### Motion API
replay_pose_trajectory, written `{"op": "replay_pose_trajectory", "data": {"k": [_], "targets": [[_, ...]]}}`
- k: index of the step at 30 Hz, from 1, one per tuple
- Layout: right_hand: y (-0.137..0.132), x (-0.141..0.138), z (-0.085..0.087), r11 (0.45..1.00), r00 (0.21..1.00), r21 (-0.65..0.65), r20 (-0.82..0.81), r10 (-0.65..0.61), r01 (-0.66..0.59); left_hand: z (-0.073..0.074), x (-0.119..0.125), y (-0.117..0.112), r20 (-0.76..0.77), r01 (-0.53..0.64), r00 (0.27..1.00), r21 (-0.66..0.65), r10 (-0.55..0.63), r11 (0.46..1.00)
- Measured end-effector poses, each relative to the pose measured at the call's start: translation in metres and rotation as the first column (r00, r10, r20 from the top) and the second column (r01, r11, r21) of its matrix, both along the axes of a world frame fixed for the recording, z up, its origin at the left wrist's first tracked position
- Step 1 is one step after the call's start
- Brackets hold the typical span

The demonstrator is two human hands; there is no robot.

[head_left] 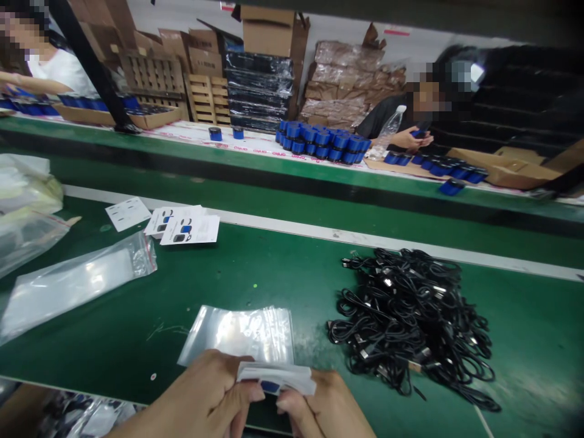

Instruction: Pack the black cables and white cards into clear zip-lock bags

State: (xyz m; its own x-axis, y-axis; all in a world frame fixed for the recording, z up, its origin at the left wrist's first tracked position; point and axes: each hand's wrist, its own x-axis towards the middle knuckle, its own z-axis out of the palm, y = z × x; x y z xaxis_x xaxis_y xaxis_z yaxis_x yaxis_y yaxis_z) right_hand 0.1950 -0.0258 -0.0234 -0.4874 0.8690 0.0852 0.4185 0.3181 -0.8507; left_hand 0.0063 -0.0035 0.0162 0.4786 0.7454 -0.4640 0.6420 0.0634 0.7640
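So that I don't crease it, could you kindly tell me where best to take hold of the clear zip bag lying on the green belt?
Pinch the clear zip bag by its far edge, from above: it lies flat on the green belt, and that edge is unobstructed.

A factory packing line is filling this room: long green work surfaces [255,286] are stretching across it, printed cards [189,230] and plastic bags [237,334] are lying on them, a co-worker [378,118] is handling small blue cylinders [319,140], and cardboard boxes [267,30] and wooden pallets [152,76] are standing stacked behind.
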Motion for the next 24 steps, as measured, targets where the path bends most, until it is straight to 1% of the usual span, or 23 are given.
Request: {"op": "replay_pose_trajectory", "data": {"k": [2,3,5,7,9,11,12,14,15,16,17,18,19,20,21,22,23,24], "targets": [[-0.002,-0.004,-0.004,0.996,0.995,0.017,0.05,-0.087,0.086,-0.003,0.004,0.001,-0.004,-0.044,0.999,0.034,0.044,0.998],[-0.002,-0.006,-0.004,0.992,0.99,0.006,0.067,-0.128,0.128,-0.004,0.006,0.003,-0.01,-0.038,0.999,0.035,0.039,0.999],[0.001,-0.006,0.0,0.981,0.982,-0.072,0.076,-0.174,0.179,-0.004,0.006,0.01,-0.018,-0.006,1.0,0.005,0.006,1.0],[0.007,-0.001,0.011,0.971,0.984,-0.157,0.024,-0.176,0.178,0.001,0.003,0.02,0.034,0.005,0.999,-0.049,-0.003,0.999],[0.015,0.009,0.025,0.972,0.982,-0.204,-0.116,-0.146,0.121,0.011,0.0,0.032,0.117,0.021,0.993,-0.068,-0.013,0.997],[0.025,0.019,0.038,0.959,0.955,-0.277,-0.262,-0.139,0.064,0.024,-0.003,0.043,0.15,0.094,0.985,-0.031,-0.088,0.995],[0.029,0.022,0.043,0.943,0.943,-0.329,-0.293,-0.16,0.058,0.03,-0.004,0.047,0.131,0.149,0.98,-0.001,-0.148,0.989],[0.039,0.025,0.049,0.901,0.944,-0.43,-0.275,-0.182,0.049,0.038,-0.005,0.055,0.099,0.279,0.955,0.007,-0.278,0.96],[0.043,0.025,0.05,0.883,0.957,-0.466,-0.233,-0.174,0.047,0.039,-0.006,0.058,0.102,0.321,0.943,-0.013,-0.318,0.947],[0.048,0.024,0.05,0.872,0.969,-0.486,-0.185,-0.164,0.055,0.038,-0.007,0.06,0.106,0.323,0.942,-0.025,-0.319,0.946],[0.053,0.023,0.049,0.868,0.977,-0.491,-0.141,-0.162,0.073,0.037,-0.008,0.062,0.097,0.283,0.955,-0.012,-0.28,0.959],[0.059,0.022,0.048,0.869,0.98,-0.483,-0.098,-0.175,0.107,0.035,-0.009,0.064,0.059,0.208,0.976,0.03,-0.209,0.978],[0.065,0.023,0.046,0.872,0.976,-0.463,-0.058,-0.211,0.161,0.034,-0.009,0.065,-0.002,0.121,0.993,0.1,-0.121,0.988],[0.073,0.024,0.044,0.873,0.966,-0.434,-0.025,-0.259,0.223,0.034,-0.009,0.066,-0.081,0.041,0.996,0.192,-0.026,0.98],[0.081,0.026,0.042,0.871,0.953,-0.406,0.0,-0.304,0.278,0.035,-0.007,0.065,-0.161,-0.016,0.985,0.284,0.064,0.959],[0.091,0.029,0.039,0.865,0.939,-0.381,0.027,-0.344,0.328,0.036,-0.003,0.062,-0.207,-0.046,0.97,0.346,0.124,0.937],[0.1,0.031,0.036,0.856,0.924,-0.357,0.06,-0.378,0.374,0.036,0.002,0.057,-0.188,-0.064,0.972,0.362,0.14,0.93],[0.109,0.034,0.033,0.843,0.909,-0.343,0.096,-0.407,0.414,0.035,0.008,0.049,-0.126,-0.073,0.984,0.339,0.123,0.938]]}}
